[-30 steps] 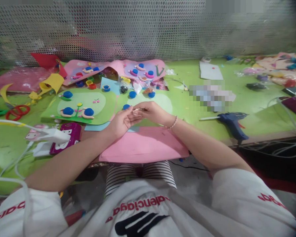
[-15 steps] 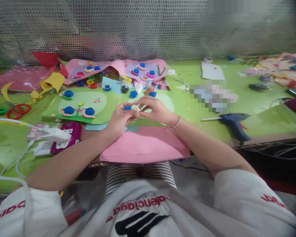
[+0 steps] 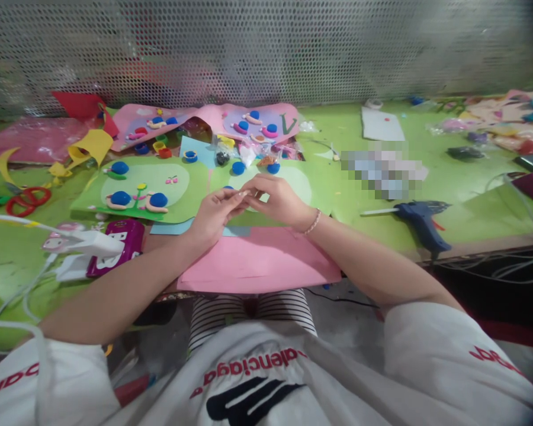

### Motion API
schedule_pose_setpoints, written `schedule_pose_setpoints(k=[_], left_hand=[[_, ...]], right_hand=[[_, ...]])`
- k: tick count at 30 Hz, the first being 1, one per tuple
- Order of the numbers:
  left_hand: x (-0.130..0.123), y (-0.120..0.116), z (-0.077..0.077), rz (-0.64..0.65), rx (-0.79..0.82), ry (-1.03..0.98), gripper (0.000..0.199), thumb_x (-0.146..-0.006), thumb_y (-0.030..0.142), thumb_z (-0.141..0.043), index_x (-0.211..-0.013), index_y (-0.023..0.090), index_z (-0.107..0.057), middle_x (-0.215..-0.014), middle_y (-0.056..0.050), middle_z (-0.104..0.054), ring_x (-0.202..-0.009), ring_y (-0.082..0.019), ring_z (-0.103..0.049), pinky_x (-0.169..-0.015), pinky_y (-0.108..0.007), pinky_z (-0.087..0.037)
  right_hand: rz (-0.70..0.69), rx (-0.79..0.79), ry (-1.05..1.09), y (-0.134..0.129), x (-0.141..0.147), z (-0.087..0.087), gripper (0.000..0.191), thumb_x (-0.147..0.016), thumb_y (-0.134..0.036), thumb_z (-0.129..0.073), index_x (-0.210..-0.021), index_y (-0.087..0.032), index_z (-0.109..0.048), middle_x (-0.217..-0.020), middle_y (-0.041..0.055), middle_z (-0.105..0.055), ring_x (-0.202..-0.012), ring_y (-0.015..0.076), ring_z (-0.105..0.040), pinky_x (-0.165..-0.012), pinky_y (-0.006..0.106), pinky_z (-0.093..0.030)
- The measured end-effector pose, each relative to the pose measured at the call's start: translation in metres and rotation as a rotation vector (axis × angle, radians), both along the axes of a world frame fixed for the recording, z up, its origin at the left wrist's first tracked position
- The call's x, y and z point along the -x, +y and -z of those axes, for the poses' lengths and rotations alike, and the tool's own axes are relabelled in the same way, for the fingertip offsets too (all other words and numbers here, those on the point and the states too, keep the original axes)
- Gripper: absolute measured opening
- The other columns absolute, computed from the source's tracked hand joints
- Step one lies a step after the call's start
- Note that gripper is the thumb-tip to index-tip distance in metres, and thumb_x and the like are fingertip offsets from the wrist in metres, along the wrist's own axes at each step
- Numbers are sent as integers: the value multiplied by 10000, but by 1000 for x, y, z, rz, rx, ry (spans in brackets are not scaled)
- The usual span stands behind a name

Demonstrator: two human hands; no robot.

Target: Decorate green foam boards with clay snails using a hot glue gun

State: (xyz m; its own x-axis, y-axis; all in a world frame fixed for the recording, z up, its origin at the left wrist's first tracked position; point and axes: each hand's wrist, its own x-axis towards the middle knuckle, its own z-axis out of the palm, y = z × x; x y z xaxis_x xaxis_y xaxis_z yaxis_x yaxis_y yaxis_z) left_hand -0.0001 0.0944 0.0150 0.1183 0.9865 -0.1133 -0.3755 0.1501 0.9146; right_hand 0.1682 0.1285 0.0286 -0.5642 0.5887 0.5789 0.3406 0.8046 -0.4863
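My left hand (image 3: pixel 214 213) and my right hand (image 3: pixel 273 198) meet fingertip to fingertip over the right half of a green foam sheet (image 3: pixel 196 195). Both are closed in a pinch around a small pale piece, mostly hidden by the fingers; its kind cannot be made out. Just behind the left fingers, part of a blue piece shows. Blue domes (image 3: pixel 238 168) sit on the sheet beyond my hands. On the sheet's left half are snail shapes (image 3: pixel 157 202) with blue shells and a yellow flower (image 3: pixel 141 187) on a green stem.
Pink sheets (image 3: pixel 257 260) lie at the table's front edge. To the right rests a blue glue gun (image 3: pixel 421 222); at left are red-handled scissors (image 3: pixel 28 201) and a purple power strip (image 3: pixel 118 245) with cables. A decorated pink sheet (image 3: pixel 195 118) lies behind, before a perforated metal panel (image 3: pixel 266 53).
My hands stay together, the fingers shifting slightly and closing more over the small piece. Less of the blue piece behind the left fingers shows. The view has shifted slightly.
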Motion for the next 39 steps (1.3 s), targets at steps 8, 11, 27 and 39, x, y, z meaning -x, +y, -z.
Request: schedule_pose_setpoints(k=[8,11,27,39], left_hand=[[-2,0,-3,-69,85,-6,258,-613,331,-839,-681,136,-684,-611,-10,-672,-559,-68,-612,-571,-159,-477],[-2,-1,-4,-82,71,-3,254,-617,321,-837,-659,128,-678,-612,-14,-673,-539,-61,-598,-569,-164,-476],[-4,-2,-11,-73,215,-182,236,-914,245,-522,-771,110,-653,-808,-87,-714,-806,-148,-686,-871,-289,-527],[-2,-1,-3,-18,58,-134,144,-740,270,-757,-747,139,-696,-761,-27,-710,-694,-93,-663,-716,-193,-539]], right_hand=[[-93,-35,-15,6,-7,-2,233,-898,-225,-557,-1109,-153,-623,-973,84,-643,-814,127,-617,-695,260,-534],[-119,-112,13,6,-6,-2,189,-901,-237,-570,-1045,-150,-657,-908,72,-645,-822,130,-614,-708,264,-535],[-1,-156,183,-1,-6,-8,130,-897,-211,-536,-920,-179,-661,-977,85,-617,-919,159,-619,-720,292,-560],[-158,-7,55,10,-3,5,246,-893,-247,-570,-1112,-158,-638,-1133,108,-634,-1032,155,-615,-904,335,-539]])
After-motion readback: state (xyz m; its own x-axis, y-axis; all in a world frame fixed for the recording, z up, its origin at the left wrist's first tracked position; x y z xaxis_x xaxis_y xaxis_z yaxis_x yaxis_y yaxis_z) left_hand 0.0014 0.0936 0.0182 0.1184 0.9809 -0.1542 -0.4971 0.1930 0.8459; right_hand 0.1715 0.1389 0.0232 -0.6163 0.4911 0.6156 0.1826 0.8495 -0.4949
